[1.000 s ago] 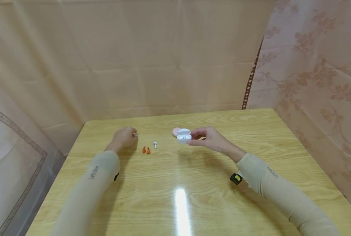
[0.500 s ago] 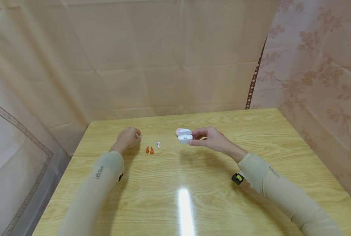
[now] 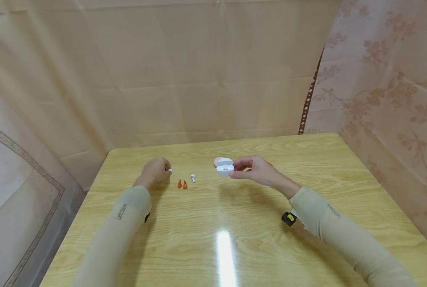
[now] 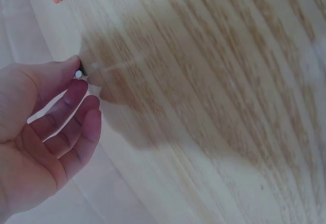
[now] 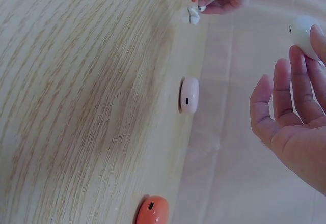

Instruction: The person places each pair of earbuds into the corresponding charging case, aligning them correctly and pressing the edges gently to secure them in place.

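Note:
Thumb and index fingertip of my left hand (image 3: 156,170) pinch a white earbud (image 3: 170,170) close over the table's left side. The round end of its stem (image 4: 78,74) shows between the fingertips in the left wrist view. My right hand (image 3: 255,170) grips a white earbud case (image 3: 225,170) from its right side, lid up, above the tabletop. Two dark slots appear inside the case in the head view. Between the hands lies a second white earbud (image 3: 193,177), with a pair of orange earbuds (image 3: 182,184) just left of it and nearer me.
A pink case (image 5: 190,95) sits on the table behind the white one. An orange case (image 5: 154,211) is largely hidden behind my right hand in the head view. A black device with a yellow mark (image 3: 288,218) is at my right wrist. Curtains hang behind the table (image 3: 184,239).
The head view has swung slightly left, then steadied. My left fingers have turned the pinched earbud and brought it a little nearer me. The right hand keeps the case in place.

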The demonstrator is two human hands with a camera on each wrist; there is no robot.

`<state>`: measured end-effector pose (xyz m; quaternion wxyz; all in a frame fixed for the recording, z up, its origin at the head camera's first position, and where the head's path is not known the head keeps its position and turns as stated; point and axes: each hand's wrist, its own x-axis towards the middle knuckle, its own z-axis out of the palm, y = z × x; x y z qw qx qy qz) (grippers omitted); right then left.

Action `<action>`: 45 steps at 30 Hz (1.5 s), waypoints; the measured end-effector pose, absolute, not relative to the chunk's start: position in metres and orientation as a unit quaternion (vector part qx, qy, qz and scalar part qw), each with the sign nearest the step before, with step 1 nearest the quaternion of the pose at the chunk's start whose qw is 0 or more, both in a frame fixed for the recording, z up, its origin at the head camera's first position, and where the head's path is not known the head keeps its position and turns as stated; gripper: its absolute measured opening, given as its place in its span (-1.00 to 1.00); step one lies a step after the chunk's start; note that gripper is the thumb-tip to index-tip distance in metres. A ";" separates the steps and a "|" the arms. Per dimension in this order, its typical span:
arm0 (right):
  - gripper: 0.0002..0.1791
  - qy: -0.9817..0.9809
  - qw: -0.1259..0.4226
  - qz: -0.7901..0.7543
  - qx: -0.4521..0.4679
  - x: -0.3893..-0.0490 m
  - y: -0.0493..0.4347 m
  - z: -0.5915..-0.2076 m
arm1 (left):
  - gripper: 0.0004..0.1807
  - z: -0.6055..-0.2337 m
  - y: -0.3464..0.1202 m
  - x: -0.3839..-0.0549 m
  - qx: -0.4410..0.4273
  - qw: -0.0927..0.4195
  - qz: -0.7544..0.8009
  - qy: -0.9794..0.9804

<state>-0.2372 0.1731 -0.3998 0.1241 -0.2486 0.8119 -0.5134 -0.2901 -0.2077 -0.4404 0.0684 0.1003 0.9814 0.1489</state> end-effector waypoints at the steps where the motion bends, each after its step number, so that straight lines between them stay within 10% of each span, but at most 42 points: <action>1: -0.62 0.813 0.123 -0.513 -0.248 -0.237 0.173 -0.400 | -0.85 -0.441 -0.208 -0.290 0.099 0.067 0.150 0.981; 45: -0.58 0.814 0.121 -0.520 -0.230 -0.238 0.168 -0.406 | -0.94 -0.438 -0.206 -0.292 0.049 0.046 0.176 0.982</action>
